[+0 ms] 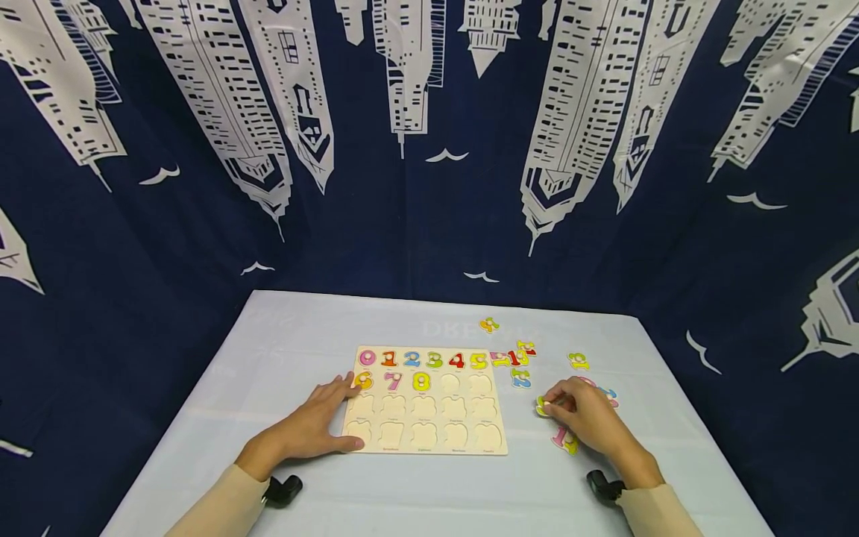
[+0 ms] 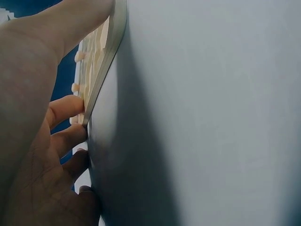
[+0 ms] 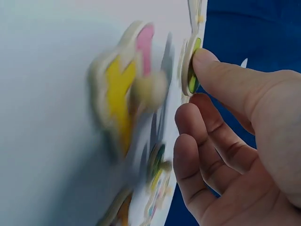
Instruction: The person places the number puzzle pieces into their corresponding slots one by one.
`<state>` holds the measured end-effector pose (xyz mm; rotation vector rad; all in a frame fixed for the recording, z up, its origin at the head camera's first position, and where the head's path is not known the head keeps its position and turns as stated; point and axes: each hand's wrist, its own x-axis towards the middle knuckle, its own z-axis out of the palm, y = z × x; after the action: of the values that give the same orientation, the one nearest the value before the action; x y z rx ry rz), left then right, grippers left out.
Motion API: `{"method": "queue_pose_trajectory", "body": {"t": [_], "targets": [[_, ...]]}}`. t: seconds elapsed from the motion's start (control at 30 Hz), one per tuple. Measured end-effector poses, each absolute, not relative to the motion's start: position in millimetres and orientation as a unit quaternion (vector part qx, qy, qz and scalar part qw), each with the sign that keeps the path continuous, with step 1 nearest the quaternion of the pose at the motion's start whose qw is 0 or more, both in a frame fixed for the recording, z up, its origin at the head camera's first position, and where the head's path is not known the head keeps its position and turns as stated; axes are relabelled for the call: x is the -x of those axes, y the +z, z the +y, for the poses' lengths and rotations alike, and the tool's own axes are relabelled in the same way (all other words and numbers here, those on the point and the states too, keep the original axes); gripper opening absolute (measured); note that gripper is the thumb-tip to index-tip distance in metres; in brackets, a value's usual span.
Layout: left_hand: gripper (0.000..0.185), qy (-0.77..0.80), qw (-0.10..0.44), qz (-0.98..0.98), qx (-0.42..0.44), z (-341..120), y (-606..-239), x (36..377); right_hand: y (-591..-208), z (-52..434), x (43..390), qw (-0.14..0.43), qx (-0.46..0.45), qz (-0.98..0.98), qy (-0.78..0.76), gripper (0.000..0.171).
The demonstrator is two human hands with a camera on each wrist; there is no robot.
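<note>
A wooden number puzzle board [image 1: 429, 418] lies on the table, with coloured pieces 0 to 8 set in its upper recesses. My left hand [image 1: 305, 425] rests along its left edge, fingers at the upper corner and thumb at the lower one. In the left wrist view the fingers [image 2: 68, 110] touch the board's side [image 2: 106, 61]. To the right of the board, my right hand [image 1: 590, 418] pinches a green number piece [image 1: 540, 405] between thumb and fingers. The right wrist view shows this piece [image 3: 194, 70] edge-on under the thumb. Its full number is hidden.
A pink-and-yellow piece [image 1: 560, 438] lies beneath the right hand. Several loose number pieces lie around, including a blue-and-yellow one [image 1: 520, 378], an orange-and-green one [image 1: 489, 324] and a yellow-green one [image 1: 578, 361]. A dark patterned cloth [image 1: 403, 224] hangs behind the white table [image 1: 295, 335].
</note>
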<state>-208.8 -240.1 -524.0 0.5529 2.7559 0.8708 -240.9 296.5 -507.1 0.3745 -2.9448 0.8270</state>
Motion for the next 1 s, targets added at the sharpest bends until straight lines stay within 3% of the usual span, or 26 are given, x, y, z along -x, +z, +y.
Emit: {"method": "queue_pose_trajectory", "body": {"t": [1.0], "targets": [[0.110, 0.299, 0.105, 0.931, -0.182, -240.8, -522.9, 208.9, -508.0, 151.0, 287.9, 0.017, -0.250, -0.918, 0.307, 0.008]]}}
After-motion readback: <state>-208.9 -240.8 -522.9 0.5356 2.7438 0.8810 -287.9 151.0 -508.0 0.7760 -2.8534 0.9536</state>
